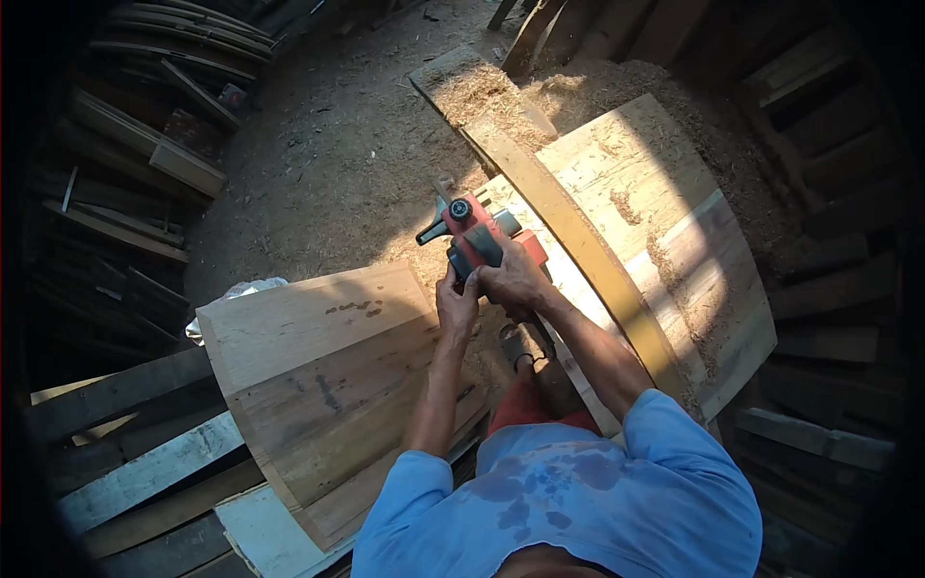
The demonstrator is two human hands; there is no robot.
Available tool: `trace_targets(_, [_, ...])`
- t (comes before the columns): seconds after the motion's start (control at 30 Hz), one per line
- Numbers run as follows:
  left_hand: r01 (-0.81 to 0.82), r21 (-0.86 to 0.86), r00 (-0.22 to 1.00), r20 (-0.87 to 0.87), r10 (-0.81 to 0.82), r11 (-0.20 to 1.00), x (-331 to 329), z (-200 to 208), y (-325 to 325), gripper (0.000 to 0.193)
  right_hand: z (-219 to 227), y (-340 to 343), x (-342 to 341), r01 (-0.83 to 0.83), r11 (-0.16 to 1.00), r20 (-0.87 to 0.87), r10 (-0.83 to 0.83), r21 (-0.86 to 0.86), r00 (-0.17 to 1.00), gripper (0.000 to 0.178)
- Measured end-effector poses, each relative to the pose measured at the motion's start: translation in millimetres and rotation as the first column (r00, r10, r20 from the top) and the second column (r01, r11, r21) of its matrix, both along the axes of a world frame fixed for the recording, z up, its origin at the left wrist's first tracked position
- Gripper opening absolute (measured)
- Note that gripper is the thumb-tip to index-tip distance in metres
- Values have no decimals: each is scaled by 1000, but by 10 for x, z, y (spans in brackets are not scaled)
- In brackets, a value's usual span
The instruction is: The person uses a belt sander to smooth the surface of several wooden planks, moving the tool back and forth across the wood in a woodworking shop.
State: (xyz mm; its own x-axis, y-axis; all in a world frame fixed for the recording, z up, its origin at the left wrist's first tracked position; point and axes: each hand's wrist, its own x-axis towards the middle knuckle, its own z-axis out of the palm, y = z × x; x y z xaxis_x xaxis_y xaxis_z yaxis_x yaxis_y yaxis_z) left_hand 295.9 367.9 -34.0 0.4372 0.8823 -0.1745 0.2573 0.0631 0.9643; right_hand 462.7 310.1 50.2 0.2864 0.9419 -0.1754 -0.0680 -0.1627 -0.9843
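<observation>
A red and black electric planer (472, 226) with a dark round front knob is in front of me. It is held in the gap between two wooden panels. My right hand (517, 281) is closed around its rear part, by the handle. Against its near left side, my left hand (457, 308) grips the body, with the thumb close to my right hand. Most fingertips are hidden behind the tool. On the right, a long wooden board (578, 236) stands on edge along the wide pale panel (713, 255), which has shavings scattered on it.
A second joined-wood panel (318, 385) with dark spots lies at my left. Stacked planks (145, 144) line the left side, and more timber (829, 250) fills the right. Heaped sawdust (617, 82) covers the far ground. My sandaled foot (515, 347) shows below the planer.
</observation>
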Motion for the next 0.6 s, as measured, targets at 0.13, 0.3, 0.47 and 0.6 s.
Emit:
trace_targets(0.13, [15,-98,989,149,0,995,-190,-28,-1067,53,-17,-1001,-122,-56,976,31,64,-210,997,83])
trace_targets(0.3, [81,-148,972,-209,-111,986,-521,231,-2281,54,-31,-2361,-341,-38,966,72,58,-255,996,82])
trace_targets(0.47, [45,-271,966,-233,-111,961,-556,346,-2565,54,-122,-2725,-439,-52,947,103,89,-317,991,87])
trace_targets(0.6, [59,-124,962,-258,-90,990,-469,195,-2061,58,-175,-2159,-311,-80,939,93,118,-335,989,71])
